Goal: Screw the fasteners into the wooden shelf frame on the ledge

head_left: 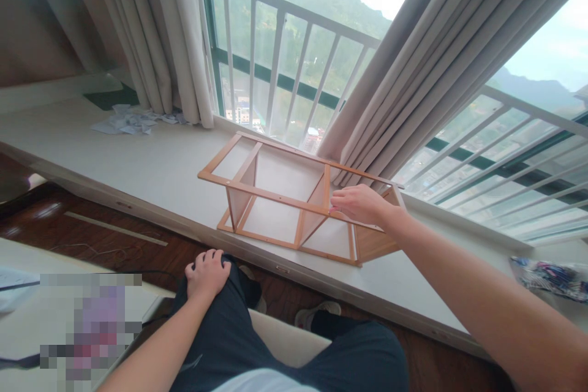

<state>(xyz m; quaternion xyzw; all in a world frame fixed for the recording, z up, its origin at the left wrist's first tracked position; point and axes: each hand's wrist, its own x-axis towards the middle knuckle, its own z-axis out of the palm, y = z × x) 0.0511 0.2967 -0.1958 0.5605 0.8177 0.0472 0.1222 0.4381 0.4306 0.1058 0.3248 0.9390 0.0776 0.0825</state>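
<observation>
A light-brown wooden shelf frame [275, 196] lies on its side on the white window ledge, with thin panels standing across it. My right hand [358, 203] is over its upper rails, near the joint of a crosspiece. Those fingers are drawn together, with a small pinkish bit at the tips that is too small to name. My left hand [209, 272] rests on my knee in dark trousers, fingers bent over it and slightly apart, holding nothing.
Crumpled white papers [126, 120] lie on the ledge [82, 147] at the left, beside a dark green sheet [111, 97]. Grey curtains [427, 55] hang before railed windows. A patterned bundle [551, 278] sits at the right. A pale table [27, 318] is at lower left.
</observation>
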